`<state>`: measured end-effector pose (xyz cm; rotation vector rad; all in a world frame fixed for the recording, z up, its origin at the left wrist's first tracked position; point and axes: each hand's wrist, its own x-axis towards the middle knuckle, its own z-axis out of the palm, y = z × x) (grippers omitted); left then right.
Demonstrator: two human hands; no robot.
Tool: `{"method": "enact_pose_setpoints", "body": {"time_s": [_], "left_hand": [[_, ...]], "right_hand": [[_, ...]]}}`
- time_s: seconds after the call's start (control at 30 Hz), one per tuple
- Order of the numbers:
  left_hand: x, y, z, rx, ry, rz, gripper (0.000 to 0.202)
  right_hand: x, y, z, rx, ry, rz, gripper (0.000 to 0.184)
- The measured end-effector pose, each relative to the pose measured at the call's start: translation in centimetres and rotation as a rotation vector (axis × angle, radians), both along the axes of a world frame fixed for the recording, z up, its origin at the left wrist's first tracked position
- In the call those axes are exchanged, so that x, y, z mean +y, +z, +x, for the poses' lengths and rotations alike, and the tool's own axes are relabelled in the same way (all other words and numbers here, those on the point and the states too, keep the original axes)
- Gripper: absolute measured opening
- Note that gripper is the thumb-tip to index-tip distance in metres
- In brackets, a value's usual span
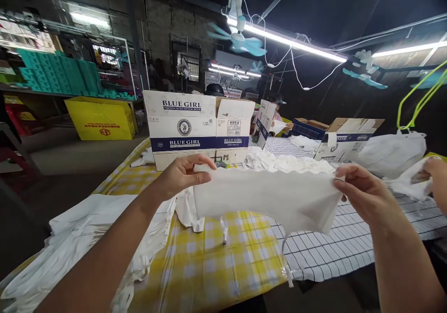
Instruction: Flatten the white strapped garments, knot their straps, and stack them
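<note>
Stretched between my two hands is a thin white garment (261, 194) with a wavy upper edge, held above the table. My left hand (188, 173) pinches its upper left corner between thumb and fingers. At the opposite upper corner, my right hand (359, 187) grips the fabric the same way. Narrow straps dangle below the garment, one ending in a small clear-and-white piece (225, 234). To the left, beside my left forearm, lies a thick stack of white garments (87, 215). A heap of white fabric pieces (279, 159) sits behind the held garment.
A Blue Girl beer carton (181, 133) stands behind my left hand. Yellow checked cloth (223, 266) and white grid cloth (321, 257) cover the table. At the right edge, another person's hand (435, 173) touches white fabric. A further person (277, 117) sits at the back. Fans (239, 40) hang overhead.
</note>
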<state>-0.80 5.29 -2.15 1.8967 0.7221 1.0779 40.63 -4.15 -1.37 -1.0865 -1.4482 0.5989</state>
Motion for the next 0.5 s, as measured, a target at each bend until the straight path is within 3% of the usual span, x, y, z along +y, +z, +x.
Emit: {"method": "enact_pose_setpoints", "body": {"time_s": [0.1,0.3,0.5], "left_hand": [[-0.6,1.9,0.1,0.112,-0.061,-0.026,0.028],[-1.6,4.2,-1.1,0.335,-0.138,-0.036,0.024],[-4.8,5.5,-4.6,0.583,-0.002,0.253,0.029]], "right_hand": [[-0.7,0.2,1.3,0.046,0.036,-0.017,0.016],[-0.8,1.0,2.2,-0.203,0.103,-0.209,0.028],[-2.0,2.0,1.3,-0.389,0.05,-0.141,0.018]]}}
